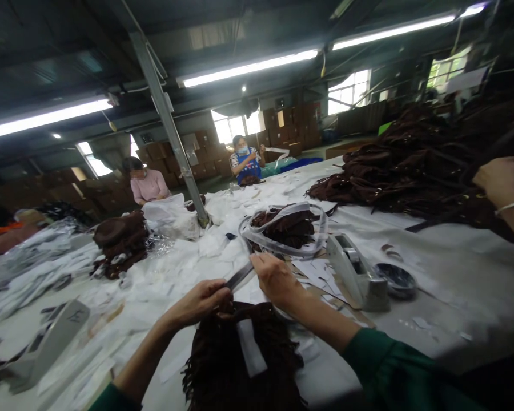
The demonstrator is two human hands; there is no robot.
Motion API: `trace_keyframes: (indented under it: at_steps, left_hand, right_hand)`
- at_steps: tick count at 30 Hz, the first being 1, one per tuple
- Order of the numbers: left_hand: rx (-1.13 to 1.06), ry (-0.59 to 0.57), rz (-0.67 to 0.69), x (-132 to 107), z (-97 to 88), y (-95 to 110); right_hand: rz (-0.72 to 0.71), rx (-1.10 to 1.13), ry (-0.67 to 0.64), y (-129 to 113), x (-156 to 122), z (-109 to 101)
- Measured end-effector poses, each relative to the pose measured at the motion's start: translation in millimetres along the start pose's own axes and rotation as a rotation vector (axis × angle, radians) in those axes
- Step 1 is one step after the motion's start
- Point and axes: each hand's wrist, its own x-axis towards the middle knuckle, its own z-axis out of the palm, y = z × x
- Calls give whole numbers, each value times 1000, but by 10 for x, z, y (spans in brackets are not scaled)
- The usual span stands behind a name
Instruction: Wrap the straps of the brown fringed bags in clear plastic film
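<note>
A grey band [241, 275] runs taut between my two hands. My left hand [206, 298] pinches its lower end, just above a dark brown fringed bag [223, 354]. My right hand [274, 277] grips the upper end, fingers closed. Beyond it, a pale translucent strip [321, 228] loops around another brown fringed piece [289, 228]; whether it joins the band I cannot tell. On the front of the near bag lies a white rectangular piece [252, 347]. The bag's bottom runs out of view.
A tape dispenser [355, 274] and a tape roll [396, 279] stand right of my right hand; a second dispenser [47, 342] is at left. Brown goods [394, 165] are heaped at right, near a co-worker's hand [508, 180]. Two people work across the table beyond a metal post [171, 125].
</note>
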Motion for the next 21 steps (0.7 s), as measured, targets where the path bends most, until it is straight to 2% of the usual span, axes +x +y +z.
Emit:
trace_keyframes:
  at_steps: [3, 6, 9, 12, 16, 18, 21]
  left_hand:
    - [-121, 129, -59, 20, 9, -204]
    - [-221, 247, -60, 70, 99, -387]
    - [-305, 319, -55, 145, 161, -492]
    - [-365, 366, -108, 218, 140, -528]
    - [-399, 308, -174, 273, -9, -499]
    - [-488, 286, -130, 287, -118, -466]
    - [-604, 312, -71, 300, -281, -421]
  right_hand:
    - [179, 207, 24, 41, 36, 112]
    - [315, 400, 23, 0, 42, 391]
    - [451, 669, -10, -91, 85, 697]
    - [542, 882, 14, -186, 180, 911]
    - [574, 1048, 111, -313, 388, 1015]
    - [538, 1113, 120, -379, 523, 1007]
    - [459, 1182, 72, -444, 715, 953]
